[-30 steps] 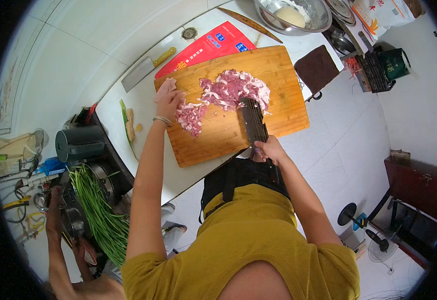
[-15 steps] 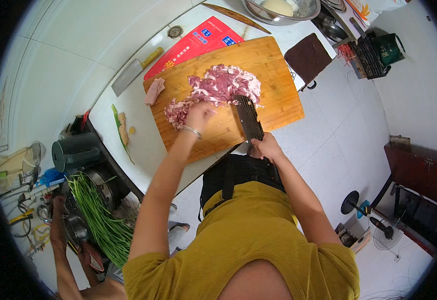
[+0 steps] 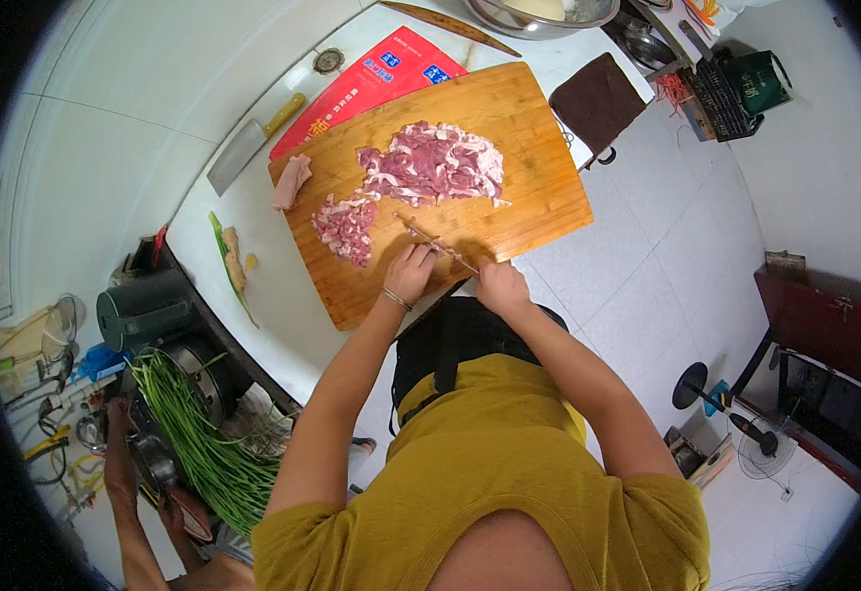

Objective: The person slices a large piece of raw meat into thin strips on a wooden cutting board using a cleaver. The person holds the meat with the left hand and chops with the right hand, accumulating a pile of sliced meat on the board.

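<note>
My right hand grips a cleaver at the front edge of the wooden cutting board. Its blade is seen nearly edge-on and points up and left. Close beside the blade, my left hand rests on the board with fingers bent together; pinkish bits show by the fingertips, but what lies under them is hidden. Beyond the hands spreads a pile of sliced raw meat. A smaller heap of chopped meat lies left of it, and a pale pinkish chunk sits at the board's left edge.
Another cleaver with a yellow handle lies left of a red sheet. Ginger and a green stalk rest on the counter. A steel bowl stands at the back. Another person's arm is near long green vegetables.
The cleaver has moved left and turned edge-on, close to my left hand. My left hand has come away from the meat toward the board's front edge. The view has shifted slightly.
</note>
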Available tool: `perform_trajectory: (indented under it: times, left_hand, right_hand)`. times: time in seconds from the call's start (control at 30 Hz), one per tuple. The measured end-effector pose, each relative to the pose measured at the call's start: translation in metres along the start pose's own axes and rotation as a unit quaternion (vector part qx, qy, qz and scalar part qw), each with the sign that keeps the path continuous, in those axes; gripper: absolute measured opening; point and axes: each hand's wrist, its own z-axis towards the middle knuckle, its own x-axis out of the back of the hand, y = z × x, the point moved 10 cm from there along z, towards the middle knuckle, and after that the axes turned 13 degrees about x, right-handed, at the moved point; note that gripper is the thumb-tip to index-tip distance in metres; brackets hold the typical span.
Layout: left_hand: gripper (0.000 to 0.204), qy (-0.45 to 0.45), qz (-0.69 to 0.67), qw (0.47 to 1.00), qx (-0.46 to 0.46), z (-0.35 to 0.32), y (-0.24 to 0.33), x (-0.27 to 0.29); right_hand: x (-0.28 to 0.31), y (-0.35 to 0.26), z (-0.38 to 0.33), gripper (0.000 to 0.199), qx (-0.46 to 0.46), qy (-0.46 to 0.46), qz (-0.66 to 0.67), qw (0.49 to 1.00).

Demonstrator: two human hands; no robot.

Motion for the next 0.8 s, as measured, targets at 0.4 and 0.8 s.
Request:
perform_trajectory:
  times: [0.4, 0.8]
  left_hand:
    - [0.021, 0.028, -0.004, 0.999, -0.036, -0.003, -0.004, -0.017]
    - [0.022, 0.084, -0.045, 0.995, -0.006, -0.009, -0.005, -0.007]
  right_hand:
    - [-0.021, 0.002, 0.019, 0.019, 0.01, -0.071, -0.029, 0.997]
    - [-0.029, 0.026, 0.01, 0.019, 0.003, -0.044, -0.026, 0.999]
